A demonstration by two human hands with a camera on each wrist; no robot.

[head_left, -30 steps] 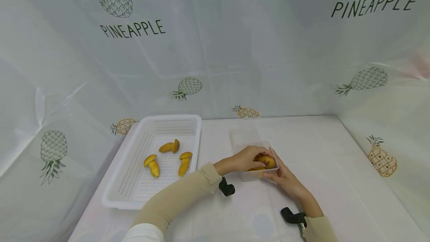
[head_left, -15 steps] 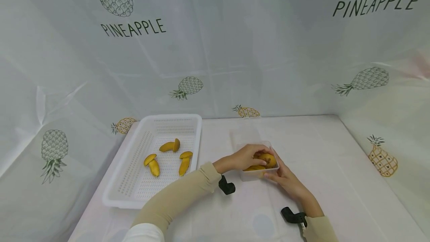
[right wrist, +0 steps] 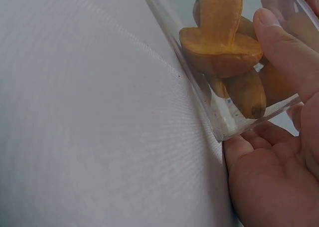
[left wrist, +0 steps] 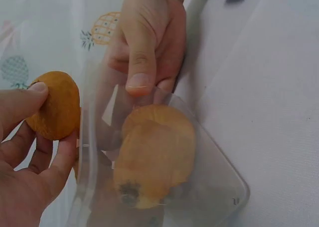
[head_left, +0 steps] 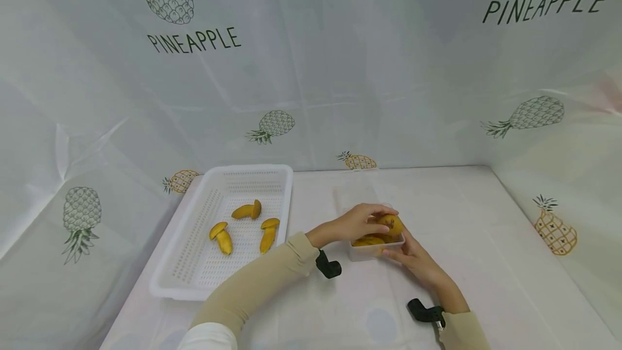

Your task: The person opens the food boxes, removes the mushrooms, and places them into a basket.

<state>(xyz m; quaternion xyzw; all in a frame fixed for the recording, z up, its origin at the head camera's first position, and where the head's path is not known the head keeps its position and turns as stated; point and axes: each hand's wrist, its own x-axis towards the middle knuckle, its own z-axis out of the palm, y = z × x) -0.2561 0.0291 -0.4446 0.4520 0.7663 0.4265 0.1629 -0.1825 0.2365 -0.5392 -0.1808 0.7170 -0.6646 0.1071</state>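
1. Head view: the left hand [head_left: 355, 224] pinches a yellow mushroom [head_left: 390, 224] between thumb and fingers, at the top of the clear box [head_left: 364, 253].
2. The right hand [head_left: 415, 258] grips the box's right side, its thumb against the wall.
3. Inside the box I see more mushrooms [right wrist: 224, 52] piled together.
4. Three loose mushrooms [head_left: 247, 210] lie apart in the white basket [head_left: 199, 274], over to the left.

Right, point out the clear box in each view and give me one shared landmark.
Head: clear box, right of centre, below mid-height.
Left wrist: clear box, lower middle, running off the bottom edge.
Right wrist: clear box, upper right, cut off by the top edge.
Shared landmark: the right hand, at the box in all three.
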